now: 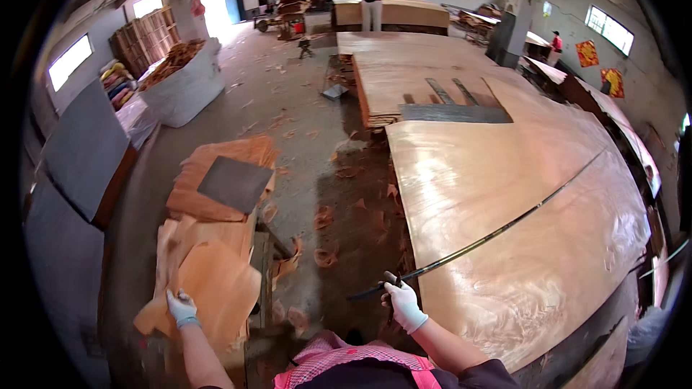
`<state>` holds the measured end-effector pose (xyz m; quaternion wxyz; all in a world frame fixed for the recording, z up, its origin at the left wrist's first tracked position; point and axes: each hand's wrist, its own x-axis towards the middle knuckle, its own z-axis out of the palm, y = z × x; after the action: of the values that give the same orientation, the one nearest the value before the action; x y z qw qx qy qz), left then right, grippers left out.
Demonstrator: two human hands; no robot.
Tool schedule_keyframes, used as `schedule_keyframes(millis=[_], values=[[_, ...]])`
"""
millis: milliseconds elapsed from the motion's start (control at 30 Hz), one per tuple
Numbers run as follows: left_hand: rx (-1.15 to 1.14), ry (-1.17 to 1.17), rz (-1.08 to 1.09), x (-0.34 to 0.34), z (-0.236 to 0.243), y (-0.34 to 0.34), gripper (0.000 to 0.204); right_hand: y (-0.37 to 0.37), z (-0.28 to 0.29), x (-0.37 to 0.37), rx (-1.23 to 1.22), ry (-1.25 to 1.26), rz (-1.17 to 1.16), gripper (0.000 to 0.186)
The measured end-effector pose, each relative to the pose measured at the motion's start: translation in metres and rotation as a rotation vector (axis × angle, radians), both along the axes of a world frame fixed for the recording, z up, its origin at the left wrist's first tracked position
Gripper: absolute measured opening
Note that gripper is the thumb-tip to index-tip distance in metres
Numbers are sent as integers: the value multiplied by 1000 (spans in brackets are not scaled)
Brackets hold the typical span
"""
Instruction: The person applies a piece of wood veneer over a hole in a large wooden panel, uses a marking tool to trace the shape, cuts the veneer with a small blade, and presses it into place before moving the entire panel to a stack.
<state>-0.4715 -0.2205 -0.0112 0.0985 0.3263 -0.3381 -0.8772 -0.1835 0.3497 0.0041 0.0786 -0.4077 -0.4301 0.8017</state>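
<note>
My left hand (182, 307), in a white glove, is closed on a loose orange-tan wood veneer sheet (220, 281) above the stack at the lower left. My right hand (404, 304), also gloved, is wrapped round a long thin dark rod (497, 233) near its lower end. The rod slants up and right across a broad veneer-covered stack (490, 180), its far tip thin and pale. A dark square board (236, 184) rests on the reddish veneer pile (189, 186) beyond my left hand.
A grey strip with two bars (455, 113) lies across the big stack. Veneer scraps (324, 256) litter the floor between the piles. A large white sack (184, 86) of scraps stands at the left, near a pillar. Another person (371, 0) stands at a far stack.
</note>
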Motion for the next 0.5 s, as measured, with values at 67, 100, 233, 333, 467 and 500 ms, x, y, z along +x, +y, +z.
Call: schedule_keyframes(millis=[67,100,233,333,467,500], values=[[-3,101,27,-25,-5,19,35,15,-1,-21,-21,-5,-34,43],[10,115,152,-35,-8,36,34,22,-3,-32,-31,-26,-58,42],[-408,164,-314,-66,-10,145,40,51,-6,-85,-30,-88,-126,42],[-621,275,-840,-63,-14,283,44,70,6,-142,-1,-82,-70,42],[-1319,624,-1346,-78,7,432,95,130,44,-213,384,-77,661,44],[-1471,707,-1396,-85,12,453,99,145,47,-244,643,-162,617,40]])
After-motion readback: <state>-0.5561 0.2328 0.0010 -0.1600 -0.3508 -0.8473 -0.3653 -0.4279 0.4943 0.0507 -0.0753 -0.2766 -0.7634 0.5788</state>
